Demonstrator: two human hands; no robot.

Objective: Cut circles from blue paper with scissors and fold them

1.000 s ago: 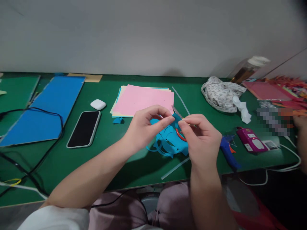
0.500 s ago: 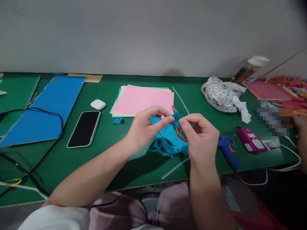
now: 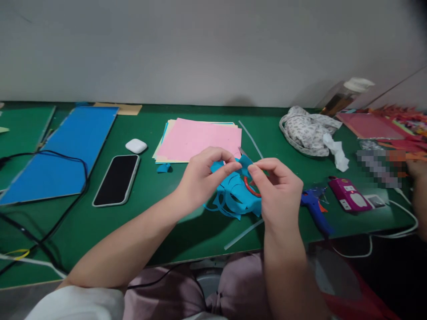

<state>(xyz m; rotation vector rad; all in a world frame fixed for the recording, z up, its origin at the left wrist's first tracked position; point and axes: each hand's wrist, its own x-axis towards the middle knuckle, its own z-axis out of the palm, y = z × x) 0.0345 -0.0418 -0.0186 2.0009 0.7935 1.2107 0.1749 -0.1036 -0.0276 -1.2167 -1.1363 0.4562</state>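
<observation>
Between my two hands is a small blue paper piece (image 3: 245, 164). My left hand (image 3: 208, 178) pinches its left edge with thumb and forefinger. On the other edge, the thumb and forefinger of my right hand (image 3: 280, 191) are closed. Beneath them lies a heap of curled blue paper scraps (image 3: 235, 198). Scissors (image 3: 252, 187) with a red-orange handle rest on the heap, partly hidden by my right hand; a blade tip shows behind the paper piece. A small folded blue scrap (image 3: 163, 168) lies to the left of my left hand.
Coloured paper sheets (image 3: 203, 138) are stacked behind my hands, beside a clear glue stick (image 3: 251, 139). A phone (image 3: 116, 180) and white earbud case (image 3: 136, 146) lie left. Right are a blue glue gun (image 3: 316, 211), purple power strip (image 3: 348, 194), patterned cloth bag (image 3: 307, 131) and another person's arm (image 3: 419, 191).
Almost nothing has moved. Both hands keep their pinch on the blue paper piece, with only a very slight shift in the view.
</observation>
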